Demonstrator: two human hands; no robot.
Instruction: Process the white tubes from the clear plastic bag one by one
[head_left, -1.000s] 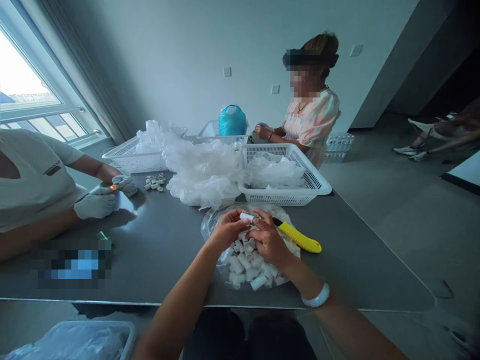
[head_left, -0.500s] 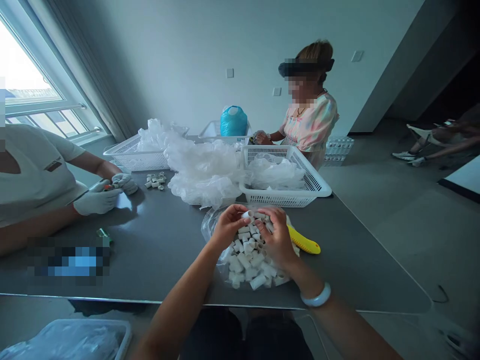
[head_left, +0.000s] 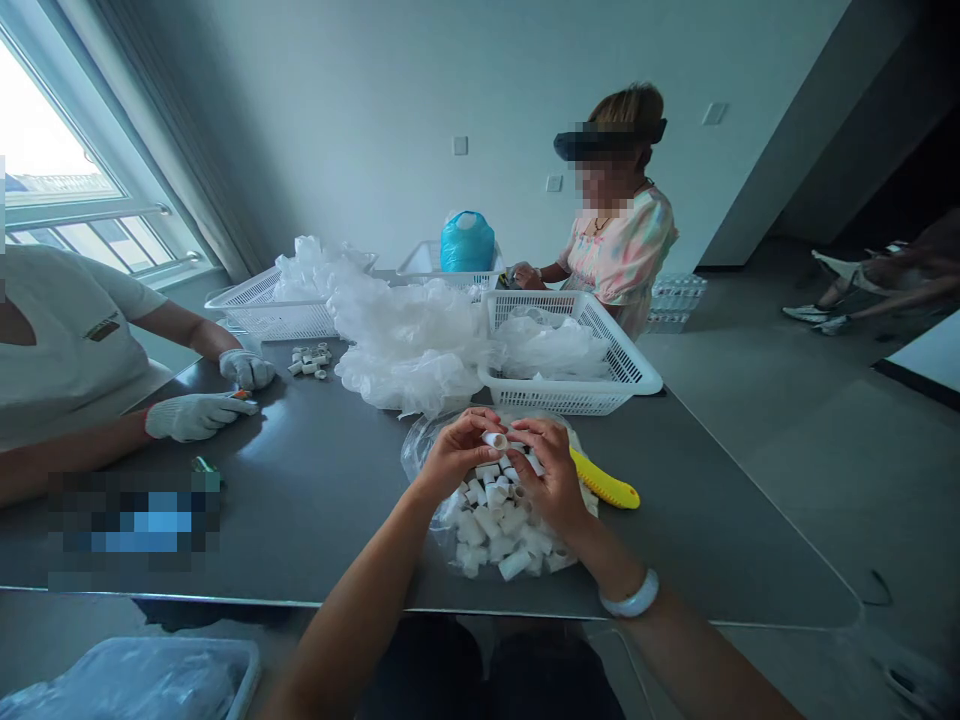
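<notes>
Between the fingers of my left hand is a short white plastic pipe fitting, its round open end facing me. My right hand has its thumb and fingertips curled in at the right end of this same fitting. Just beneath both hands, a heap of similar white pipe fittings lies on a clear plastic bag on the table. A curved yellow handle sticks out to the right of my right hand; its other end is hidden.
White plastic baskets holding clear bags stand across the dark table. At the left, a co-worker's gloved hands are near a small pile of white pieces. Another person stands behind the baskets.
My right fingers have closed in towards the fitting in my left hand, and a white piece formerly by them no longer shows there. The co-worker's gloved hands have moved apart.
</notes>
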